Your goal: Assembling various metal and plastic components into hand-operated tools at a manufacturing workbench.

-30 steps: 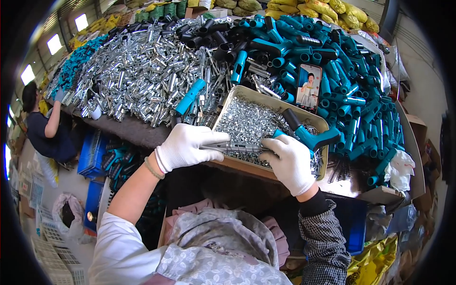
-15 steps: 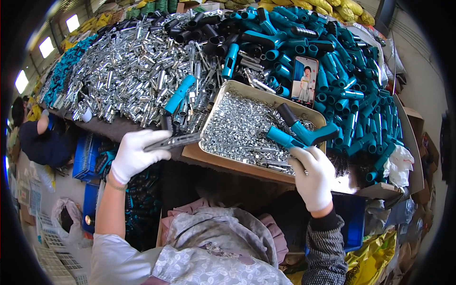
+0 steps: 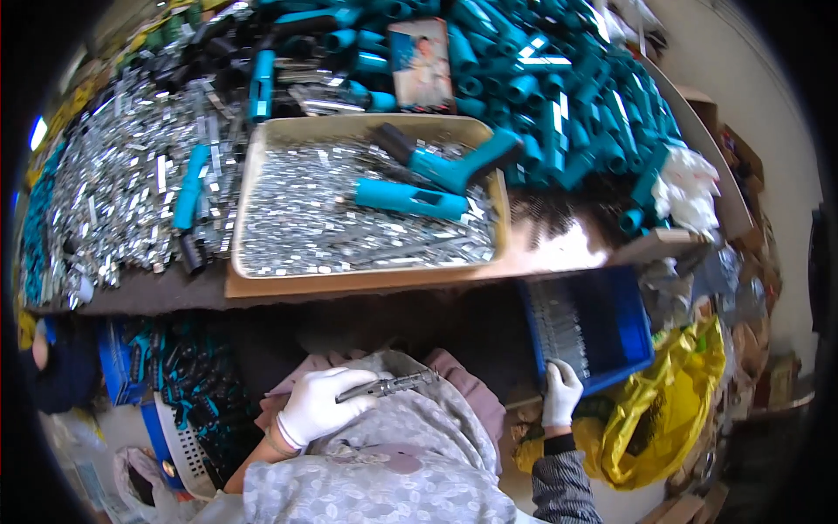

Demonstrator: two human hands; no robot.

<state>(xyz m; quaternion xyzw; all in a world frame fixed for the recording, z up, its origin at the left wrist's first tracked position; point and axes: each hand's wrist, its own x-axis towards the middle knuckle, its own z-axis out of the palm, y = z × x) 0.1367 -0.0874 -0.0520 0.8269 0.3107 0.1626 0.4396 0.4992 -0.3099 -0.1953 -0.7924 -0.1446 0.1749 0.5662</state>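
Note:
My left hand [image 3: 327, 403], in a white glove, is closed round a dark grey metal mechanism part [image 3: 388, 385] over my lap. The part's narrow end points right. My right hand [image 3: 561, 393], also gloved, is at the near edge of a blue bin [image 3: 614, 377], its fingers curled together beside a row of thin grey metal pieces [image 3: 559, 323]. Whatever its fingertips pinch is too small to make out. Beyond my hands, a teal tube-shaped housing [image 3: 410, 199] and a teal pistol-shaped housing [image 3: 458, 172] lie on small metal parts in a cream tray [image 3: 367, 272].
Heaped metal parts [image 3: 131, 201] cover the bench's left; teal housings [image 3: 567, 131] pile up at the right. A phone [image 3: 420, 65] leans behind the tray. A yellow sack [image 3: 668, 410] stands right of the bin. At far left, a person [image 3: 61, 362] is partly visible.
The view has swung right and down. My left hand has brought the metal part back over my lap. My right hand has left the teal tube-shaped housing in the tray and reached the blue bin.

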